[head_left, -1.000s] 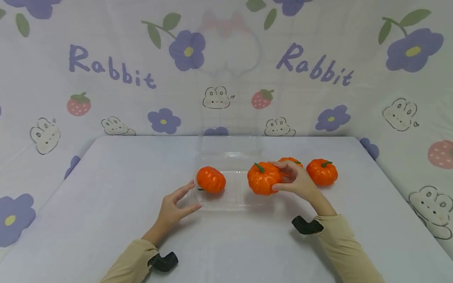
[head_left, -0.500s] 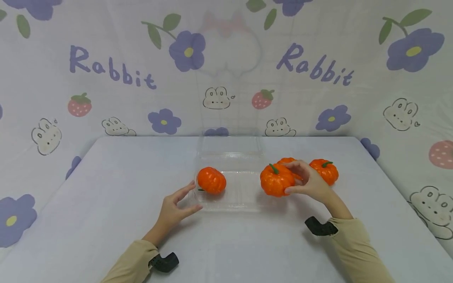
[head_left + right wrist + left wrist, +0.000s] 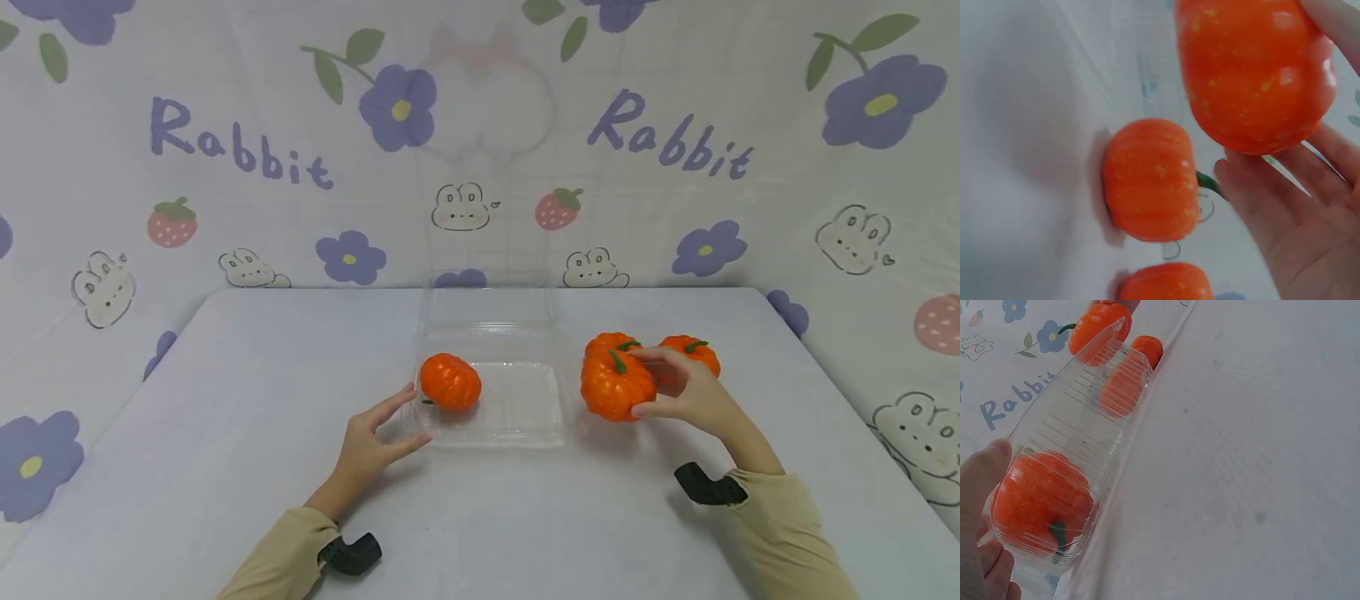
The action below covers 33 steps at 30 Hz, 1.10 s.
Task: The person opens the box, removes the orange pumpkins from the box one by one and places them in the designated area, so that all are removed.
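Note:
A clear plastic container (image 3: 521, 408) lies opened on the table, with an orange toy pumpkin (image 3: 450, 383) tipped on its side at the left end. My left hand (image 3: 367, 446) grips that end, its thumb on the rim in the left wrist view. To the right of the container, my right hand (image 3: 693, 396) holds another toy pumpkin (image 3: 615, 387) above the table, green stem up. Behind it, partly covered, sits a pumpkin (image 3: 609, 342). One more pumpkin (image 3: 693, 354) stands farther right, partly hidden by the right hand.
The container's transparent lid (image 3: 487, 310) extends toward the back edge of the white table (image 3: 300, 350). A patterned cloth (image 3: 495, 125) with rabbits and flowers hangs behind. Dark curved pieces (image 3: 351, 554) sit at both sleeve cuffs.
My right hand has carried its pumpkin to the right, from over the container's right end to beside it. The left hand and the pumpkin in the container stay almost where they were.

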Motion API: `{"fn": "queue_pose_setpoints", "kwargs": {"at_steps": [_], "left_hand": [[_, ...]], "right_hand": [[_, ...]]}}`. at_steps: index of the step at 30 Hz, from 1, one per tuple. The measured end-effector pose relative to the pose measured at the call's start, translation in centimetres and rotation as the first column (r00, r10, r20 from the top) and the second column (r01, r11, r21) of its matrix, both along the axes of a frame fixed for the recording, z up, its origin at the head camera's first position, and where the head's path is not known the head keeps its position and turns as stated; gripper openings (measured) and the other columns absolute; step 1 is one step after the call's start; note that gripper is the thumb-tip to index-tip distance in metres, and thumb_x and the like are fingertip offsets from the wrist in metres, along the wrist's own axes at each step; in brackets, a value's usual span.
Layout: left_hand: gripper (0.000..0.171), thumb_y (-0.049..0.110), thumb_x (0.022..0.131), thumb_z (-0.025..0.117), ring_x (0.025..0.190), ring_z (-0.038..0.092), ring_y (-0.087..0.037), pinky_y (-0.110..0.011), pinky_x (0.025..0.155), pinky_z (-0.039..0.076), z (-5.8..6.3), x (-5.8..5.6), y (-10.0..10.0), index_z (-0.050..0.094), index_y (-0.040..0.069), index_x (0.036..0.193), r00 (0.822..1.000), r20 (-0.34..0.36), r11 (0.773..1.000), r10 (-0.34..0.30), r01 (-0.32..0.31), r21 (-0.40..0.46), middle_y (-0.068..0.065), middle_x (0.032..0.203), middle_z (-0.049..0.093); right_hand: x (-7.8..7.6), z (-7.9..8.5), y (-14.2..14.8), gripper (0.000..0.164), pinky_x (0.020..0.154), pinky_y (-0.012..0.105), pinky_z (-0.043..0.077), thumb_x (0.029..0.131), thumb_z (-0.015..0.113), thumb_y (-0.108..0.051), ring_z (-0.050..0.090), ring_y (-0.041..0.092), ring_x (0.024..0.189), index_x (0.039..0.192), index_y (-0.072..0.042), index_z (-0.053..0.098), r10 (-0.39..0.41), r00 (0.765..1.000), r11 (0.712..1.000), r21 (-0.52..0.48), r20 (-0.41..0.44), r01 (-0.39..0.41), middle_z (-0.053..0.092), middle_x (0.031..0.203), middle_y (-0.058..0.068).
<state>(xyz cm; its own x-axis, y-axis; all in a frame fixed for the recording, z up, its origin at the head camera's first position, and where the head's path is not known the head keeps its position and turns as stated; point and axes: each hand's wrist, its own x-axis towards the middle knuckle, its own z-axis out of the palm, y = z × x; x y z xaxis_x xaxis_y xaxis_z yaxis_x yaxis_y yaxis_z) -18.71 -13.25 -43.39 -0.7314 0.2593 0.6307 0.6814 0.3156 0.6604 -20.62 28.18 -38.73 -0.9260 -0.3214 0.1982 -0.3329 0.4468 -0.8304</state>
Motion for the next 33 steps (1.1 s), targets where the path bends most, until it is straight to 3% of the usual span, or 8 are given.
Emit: {"fn": "queue_pose_setpoints", "kwargs": {"at_steps": [2, 5, 11, 17, 26, 33], "left_hand": [[0.052, -0.005, 0.060, 0.079, 0.104, 0.051, -0.039, -0.046, 0.088, 0.039, 0.0, 0.0, -0.1, 0.057, -0.013, 0.107, 1.000, 0.006, 1.000, 0.003, -0.003, -0.001, -0.028, 0.112, 0.054], [0.052, -0.004, 0.061, 0.079, 0.105, 0.051, -0.038, -0.047, 0.088, 0.039, 0.0, 0.0, -0.1, 0.057, -0.013, 0.107, 1.000, 0.014, 1.000, 0.014, -0.014, -0.002, -0.027, 0.112, 0.054], [0.051, -0.003, 0.061, 0.079, 0.105, 0.051, -0.037, -0.047, 0.088, 0.039, -0.1, 0.1, -0.2, 0.058, -0.012, 0.107, 0.999, 0.032, 1.000, 0.025, -0.025, -0.005, -0.026, 0.113, 0.054], [0.051, -0.003, 0.062, 0.078, 0.105, 0.051, -0.038, -0.048, 0.087, 0.039, 0.2, 0.2, 0.0, 0.057, -0.012, 0.108, 0.999, 0.033, 1.000, 0.021, -0.020, -0.010, -0.026, 0.113, 0.054], [0.051, -0.004, 0.061, 0.078, 0.104, 0.051, -0.039, -0.050, 0.086, 0.040, 0.4, 0.3, 0.1, 0.058, -0.013, 0.107, 0.999, 0.027, 1.000, 0.018, -0.018, -0.003, -0.028, 0.111, 0.054], [0.051, -0.005, 0.061, 0.078, 0.103, 0.051, -0.039, -0.050, 0.086, 0.039, 0.4, 0.3, 0.2, 0.058, -0.013, 0.107, 1.000, 0.026, 1.000, 0.013, -0.013, 0.001, -0.028, 0.111, 0.054]], "right_hand": [[0.0, 0.0, 0.5, 0.063, 0.089, 0.035, 0.043, 0.068, 0.079, -0.012, 0.047, 0.016, 0.108, 0.121, 0.001, 0.049, -0.009, 1.000, 0.999, 0.046, -0.026, 0.010, 0.049, 0.121, 0.013], [-0.1, 0.1, 1.0, 0.064, 0.090, 0.044, 0.040, 0.068, 0.079, -0.016, 0.046, 0.022, 0.109, 0.123, 0.000, 0.050, -0.024, 0.999, 0.994, 0.110, -0.025, 0.027, 0.051, 0.120, 0.013], [-0.2, 0.1, 1.6, 0.067, 0.085, 0.033, 0.045, 0.071, 0.077, -0.018, 0.046, 0.032, 0.111, 0.126, 0.003, 0.047, -0.040, 0.999, 0.991, 0.130, 0.037, 0.035, 0.048, 0.125, 0.018], [-0.1, 0.2, 1.8, 0.069, 0.087, 0.040, 0.043, 0.070, 0.078, -0.019, 0.045, 0.035, 0.112, 0.126, 0.005, 0.045, -0.034, 0.994, 0.990, 0.137, 0.100, 0.020, 0.047, 0.125, 0.022], [-0.5, -0.5, 2.2, 0.073, 0.085, 0.037, 0.044, 0.064, 0.081, -0.013, 0.043, 0.038, 0.114, 0.124, 0.009, 0.045, 0.034, 0.988, 0.996, 0.077, 0.150, -0.046, 0.047, 0.124, 0.025], [-0.7, -1.1, 2.5, 0.073, 0.080, 0.035, 0.047, 0.063, 0.082, -0.015, 0.045, 0.038, 0.112, 0.123, 0.008, 0.046, 0.052, 0.987, 0.994, 0.089, 0.151, -0.066, 0.049, 0.122, 0.024]]}}
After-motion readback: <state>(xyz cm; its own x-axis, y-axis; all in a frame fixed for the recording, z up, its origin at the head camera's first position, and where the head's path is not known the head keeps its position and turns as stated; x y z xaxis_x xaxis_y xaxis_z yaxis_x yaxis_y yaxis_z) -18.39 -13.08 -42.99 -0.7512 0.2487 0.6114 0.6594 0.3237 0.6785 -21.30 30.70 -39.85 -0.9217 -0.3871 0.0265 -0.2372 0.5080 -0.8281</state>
